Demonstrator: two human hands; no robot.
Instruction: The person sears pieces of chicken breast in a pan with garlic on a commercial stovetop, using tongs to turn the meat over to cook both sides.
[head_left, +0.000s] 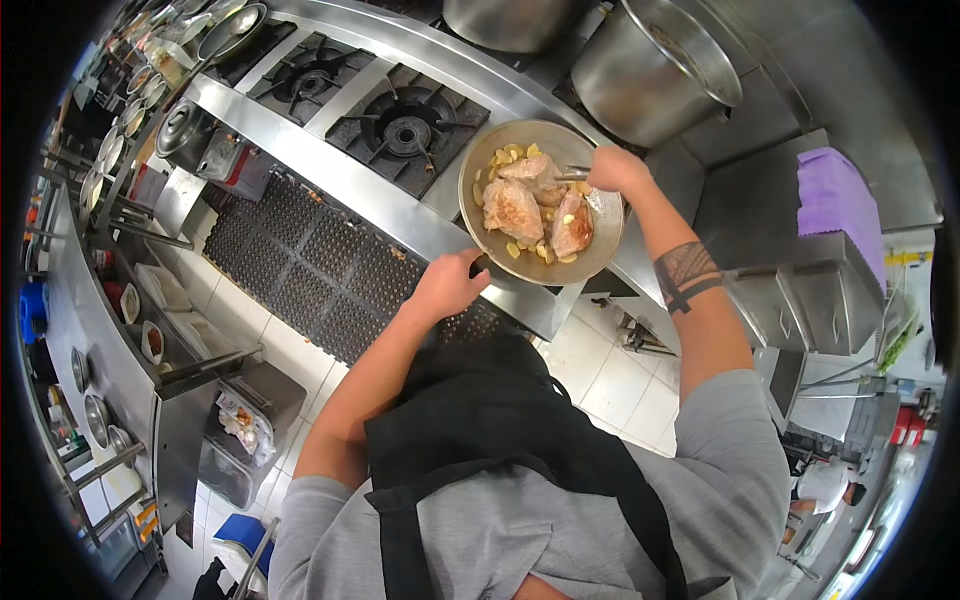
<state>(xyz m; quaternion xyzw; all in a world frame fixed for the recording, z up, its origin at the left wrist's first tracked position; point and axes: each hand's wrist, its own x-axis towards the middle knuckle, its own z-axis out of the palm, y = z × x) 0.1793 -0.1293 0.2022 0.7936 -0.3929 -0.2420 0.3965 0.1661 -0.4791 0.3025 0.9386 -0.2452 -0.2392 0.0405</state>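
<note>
A wide metal pan (541, 274) stands on the stove's right end. Browned pieces of meat (513, 212) lie in it among sliced garlic (513, 249). My right hand (616, 171) is over the pan's upper right rim, closed around metal tongs (574, 174), whose tips reach in beside the meat; whether they touch it is hard to tell. At the pan's lower left edge is my left hand (452, 283), its fingers at the rim by the stove's front edge. Its grip on the rim is partly hidden.
Bare gas burners (407, 133) lie left of the pan. Large steel pots (649, 82) stand behind it. A purple cloth (840, 210) hangs over steel equipment at right. A black rubber mat (315, 255) covers floor tiles. Another person (823, 486) is far off at lower right.
</note>
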